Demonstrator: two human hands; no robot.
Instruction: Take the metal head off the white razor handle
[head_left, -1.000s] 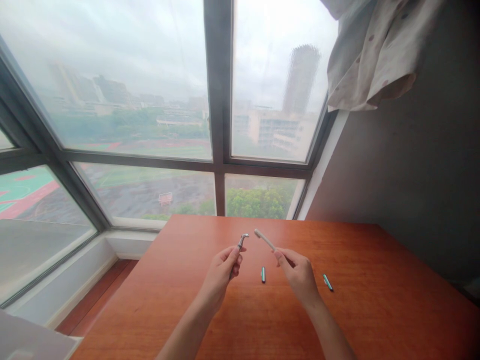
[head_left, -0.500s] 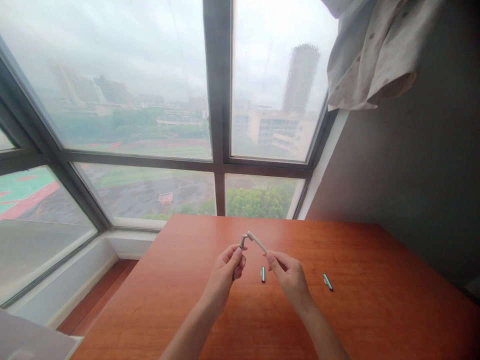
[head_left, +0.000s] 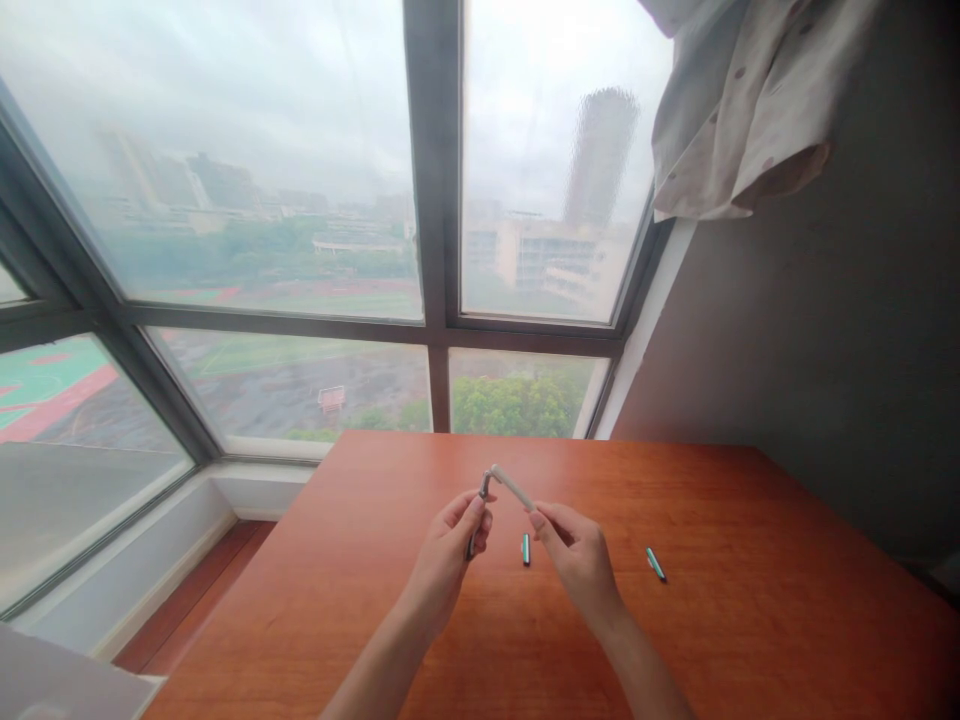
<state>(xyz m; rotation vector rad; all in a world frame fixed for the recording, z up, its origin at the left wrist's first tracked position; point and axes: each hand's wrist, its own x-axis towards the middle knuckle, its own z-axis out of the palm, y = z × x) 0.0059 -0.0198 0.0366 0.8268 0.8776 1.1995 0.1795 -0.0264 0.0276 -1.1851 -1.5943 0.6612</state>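
Observation:
My left hand (head_left: 450, 540) is closed around a razor handle (head_left: 485, 486), its curved metal neck pointing up and its dark lower end showing below the fingers. Between thumb and fingers, my right hand (head_left: 576, 550) pinches a slim pale stick (head_left: 514, 487) that looks like a toothbrush. The stick slants up to the left, and its far tip meets the top of the razor's neck. Whether bristles sit at that tip is too small to tell. Just left of my right hand, a razor cartridge (head_left: 526, 549) with a green and white face lies on the table.
A second razor cartridge (head_left: 655, 564) lies farther right on the reddish-brown wooden table (head_left: 300, 620). Windows with a grey frame (head_left: 435, 200) rise behind the table's far edge. A light shirt (head_left: 739, 120) hangs at upper right, near a dark wall (head_left: 840, 330).
The pale stick's tip has shifted slightly left against the razor's neck, and the razor handle has turned a little. Both hands stay in nearly the same place.

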